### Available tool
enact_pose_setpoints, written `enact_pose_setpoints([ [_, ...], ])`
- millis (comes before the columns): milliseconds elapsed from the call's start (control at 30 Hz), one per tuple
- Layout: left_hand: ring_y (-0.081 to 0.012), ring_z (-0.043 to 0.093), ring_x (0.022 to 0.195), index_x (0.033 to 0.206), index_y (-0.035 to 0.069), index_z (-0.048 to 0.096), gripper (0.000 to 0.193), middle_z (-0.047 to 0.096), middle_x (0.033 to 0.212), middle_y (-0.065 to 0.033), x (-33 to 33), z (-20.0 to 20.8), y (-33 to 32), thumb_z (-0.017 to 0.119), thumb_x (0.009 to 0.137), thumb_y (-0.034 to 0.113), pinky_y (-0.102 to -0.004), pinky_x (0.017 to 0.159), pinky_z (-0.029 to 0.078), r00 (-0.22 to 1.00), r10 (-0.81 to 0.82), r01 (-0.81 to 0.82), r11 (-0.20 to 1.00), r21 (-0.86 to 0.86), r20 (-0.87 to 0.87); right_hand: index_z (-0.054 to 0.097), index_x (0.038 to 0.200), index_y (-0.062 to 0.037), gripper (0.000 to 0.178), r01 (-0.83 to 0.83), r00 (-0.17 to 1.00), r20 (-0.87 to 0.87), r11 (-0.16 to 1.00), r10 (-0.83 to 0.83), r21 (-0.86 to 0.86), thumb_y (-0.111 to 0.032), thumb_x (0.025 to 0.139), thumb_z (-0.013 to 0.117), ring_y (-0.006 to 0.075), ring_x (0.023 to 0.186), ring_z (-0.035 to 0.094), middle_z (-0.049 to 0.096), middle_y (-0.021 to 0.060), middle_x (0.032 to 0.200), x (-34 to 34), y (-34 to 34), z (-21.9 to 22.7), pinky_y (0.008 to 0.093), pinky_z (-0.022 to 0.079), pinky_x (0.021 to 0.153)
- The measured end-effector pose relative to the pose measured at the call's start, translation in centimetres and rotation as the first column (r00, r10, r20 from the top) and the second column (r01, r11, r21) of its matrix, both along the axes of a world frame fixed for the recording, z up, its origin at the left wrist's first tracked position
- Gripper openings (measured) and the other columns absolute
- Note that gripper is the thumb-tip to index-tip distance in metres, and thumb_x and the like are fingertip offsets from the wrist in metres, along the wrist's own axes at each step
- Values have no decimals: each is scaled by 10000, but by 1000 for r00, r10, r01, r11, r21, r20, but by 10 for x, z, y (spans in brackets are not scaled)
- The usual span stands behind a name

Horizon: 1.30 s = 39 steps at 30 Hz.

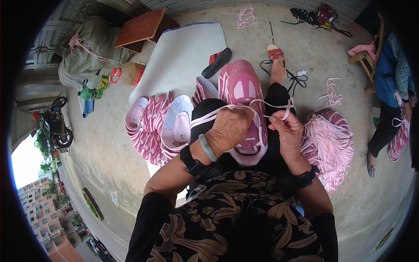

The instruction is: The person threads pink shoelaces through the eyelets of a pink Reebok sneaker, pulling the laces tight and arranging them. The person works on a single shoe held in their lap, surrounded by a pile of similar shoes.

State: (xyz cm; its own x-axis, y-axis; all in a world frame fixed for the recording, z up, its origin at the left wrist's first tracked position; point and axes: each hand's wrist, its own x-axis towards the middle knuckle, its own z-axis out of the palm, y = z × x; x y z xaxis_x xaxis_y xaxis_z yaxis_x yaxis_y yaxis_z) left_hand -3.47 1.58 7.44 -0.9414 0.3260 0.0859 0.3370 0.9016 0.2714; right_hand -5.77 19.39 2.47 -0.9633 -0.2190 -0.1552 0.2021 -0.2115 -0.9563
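Note:
A pink sneaker (pixel 242 78) rests across my lap, toe pointing away. My left hand (pixel 232 127), with a pale green bangle on its wrist, lies over the lacing area, fingers closed on the pale pink shoelace; its fingertips are partly hidden. To the right of the shoe, my right hand (pixel 288 133) pinches the same shoelace (pixel 274 105) between thumb and finger. The lace loops between both hands above the shoe, and a doubled strand trails left from my left hand. Several nested pink shoe uppers (pixel 152 126) stand by my left knee.
Right of my leg sits a big bundle of pink laces (pixel 329 144). A white sheet (pixel 183 56), a black slipper (pixel 217 63) and a wooden stool (pixel 142 29) lie beyond. Bottles (pixel 131 73) stand at left. Another person (pixel 390 87) holding pink shoes sits at right.

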Motion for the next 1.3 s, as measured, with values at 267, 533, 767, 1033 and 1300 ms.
enact_pose_setpoints([
  [267,-334,581,563,921,44,560,175,561,575,-157,-12,-4,-6,529,760,106,-419,509,464,980,142,-166,969,182,137,576,893,-12,96,-102,990,-86,992,108,74,30,813,543,65,689,516,561,7,760,-27,-9,-25,215,452,625],
  [533,-342,580,565,934,44,556,180,555,570,-167,-10,-16,-8,529,772,118,-432,513,460,977,168,-198,947,253,134,589,800,-19,85,-80,979,-157,958,126,275,55,777,555,34,596,455,539,-30,689,-34,-18,-15,191,399,547],
  [767,-285,561,497,950,22,571,144,556,578,-147,-2,-26,-7,527,821,68,-369,479,454,971,232,-221,744,630,67,581,756,-14,70,-252,903,-197,845,380,472,49,729,571,46,591,448,522,-35,631,-56,-17,-3,204,394,535],
  [1033,-77,520,450,931,12,613,198,602,642,-37,38,-8,-28,533,902,191,-178,424,427,693,121,-706,-81,703,710,561,690,-19,34,-487,783,-22,635,622,599,10,682,577,72,530,444,519,-13,606,-89,-27,15,215,375,486],
  [1300,-119,612,548,955,-5,597,204,646,740,-89,47,-6,-42,546,888,180,-200,456,481,632,-65,-758,-256,599,772,562,688,-44,57,-692,717,364,669,594,272,4,674,589,74,533,475,532,3,647,-98,-23,17,206,388,452],
])
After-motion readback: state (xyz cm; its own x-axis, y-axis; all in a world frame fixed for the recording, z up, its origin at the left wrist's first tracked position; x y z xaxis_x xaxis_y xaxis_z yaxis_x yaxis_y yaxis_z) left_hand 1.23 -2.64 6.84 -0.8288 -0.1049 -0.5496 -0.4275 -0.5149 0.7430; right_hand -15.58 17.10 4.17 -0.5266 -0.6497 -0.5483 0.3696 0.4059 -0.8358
